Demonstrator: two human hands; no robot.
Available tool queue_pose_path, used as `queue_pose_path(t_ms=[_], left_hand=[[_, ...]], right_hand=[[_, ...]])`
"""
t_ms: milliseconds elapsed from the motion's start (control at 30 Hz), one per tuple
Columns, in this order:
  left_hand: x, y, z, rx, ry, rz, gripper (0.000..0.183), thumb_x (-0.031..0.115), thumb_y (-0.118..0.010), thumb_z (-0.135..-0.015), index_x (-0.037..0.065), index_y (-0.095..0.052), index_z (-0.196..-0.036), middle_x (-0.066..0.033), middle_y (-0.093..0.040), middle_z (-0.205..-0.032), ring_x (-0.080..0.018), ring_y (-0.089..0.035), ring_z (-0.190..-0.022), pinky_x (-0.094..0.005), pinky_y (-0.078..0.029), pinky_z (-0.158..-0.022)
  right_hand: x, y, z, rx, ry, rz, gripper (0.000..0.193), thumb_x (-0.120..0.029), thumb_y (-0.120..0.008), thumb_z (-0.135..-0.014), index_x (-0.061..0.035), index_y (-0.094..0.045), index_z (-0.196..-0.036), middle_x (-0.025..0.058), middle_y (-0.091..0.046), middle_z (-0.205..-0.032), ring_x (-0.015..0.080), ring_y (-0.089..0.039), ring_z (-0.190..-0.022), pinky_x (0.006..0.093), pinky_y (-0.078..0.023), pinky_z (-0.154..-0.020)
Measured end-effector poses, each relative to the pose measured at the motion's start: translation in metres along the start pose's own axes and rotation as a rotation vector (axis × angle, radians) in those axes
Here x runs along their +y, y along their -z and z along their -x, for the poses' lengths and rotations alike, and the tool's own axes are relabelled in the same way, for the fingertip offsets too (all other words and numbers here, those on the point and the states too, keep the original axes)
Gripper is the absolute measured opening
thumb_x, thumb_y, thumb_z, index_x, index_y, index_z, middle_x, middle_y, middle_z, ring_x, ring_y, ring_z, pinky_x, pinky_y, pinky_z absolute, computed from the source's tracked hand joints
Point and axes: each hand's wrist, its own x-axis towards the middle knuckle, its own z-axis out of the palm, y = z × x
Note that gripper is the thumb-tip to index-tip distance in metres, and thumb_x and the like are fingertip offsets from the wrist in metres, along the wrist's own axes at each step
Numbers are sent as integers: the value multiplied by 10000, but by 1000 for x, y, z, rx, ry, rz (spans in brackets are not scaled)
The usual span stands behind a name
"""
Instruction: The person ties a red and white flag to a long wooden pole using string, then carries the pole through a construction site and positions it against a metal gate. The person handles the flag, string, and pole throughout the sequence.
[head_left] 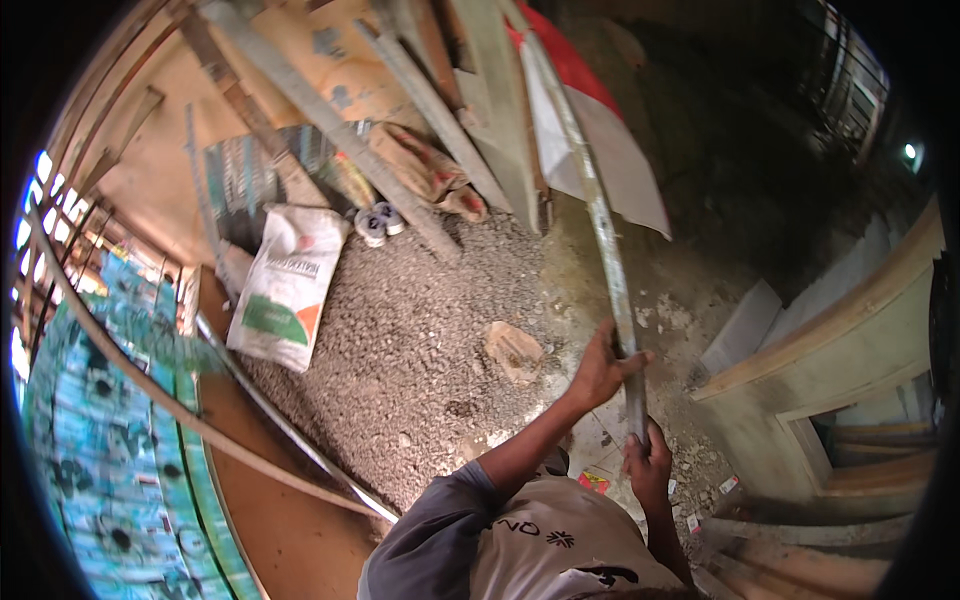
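A long, pale, worn-looking pole (603, 230) slants from the top of the view down to my body. My left hand (600, 372) closes round its lower part. Just below, by the pole's bottom end, my right hand (650, 462) has its fingers wrapped on it. Beside the upper pole hangs a red and white flag (600, 150); whether it is tied to this pole I cannot tell. Under my hands lies a rough, dusty floor (660, 345).
Gravel (400, 330) spreads to the left, with a stone-like lump (514, 352) on it. A white sack (290, 285) stands near wooden planks (300, 110) leaning on the wall. At right stands a wooden frame (800, 400); at left hangs blue patterned cloth (110, 440).
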Motion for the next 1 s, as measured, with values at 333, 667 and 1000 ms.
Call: queue_pose_path(t_ms=[333,667,1000], left_hand=[[-17,56,-123,-118,117,260,693,98,-717,-891,-29,-382,-1484,-105,-576,-1114,-204,-611,-989,-356,-520,-875],[-36,26,-181,208,164,-4,417,263,-755,-931,56,-592,-1254,22,-560,-791,-75,-490,-612,-263,-397,-508],[-38,0,-244,232,110,85,295,176,-673,-995,0,-585,-1214,62,-446,-647,-28,-365,-497,-218,-286,-448]], right_hand=[[-5,-39,-147,-257,7,331,704,-349,-764,-920,-66,-428,-1470,125,-703,-945,310,-714,-825,416,-564,-743],[0,-44,-222,-581,-60,212,1025,-431,-809,-861,-43,-187,-1577,274,-604,-1310,426,-633,-1167,483,-503,-948],[-72,134,-340,-369,447,84,463,-265,-738,-957,-121,-616,-1380,146,-698,-1199,245,-705,-1029,376,-575,-906]])
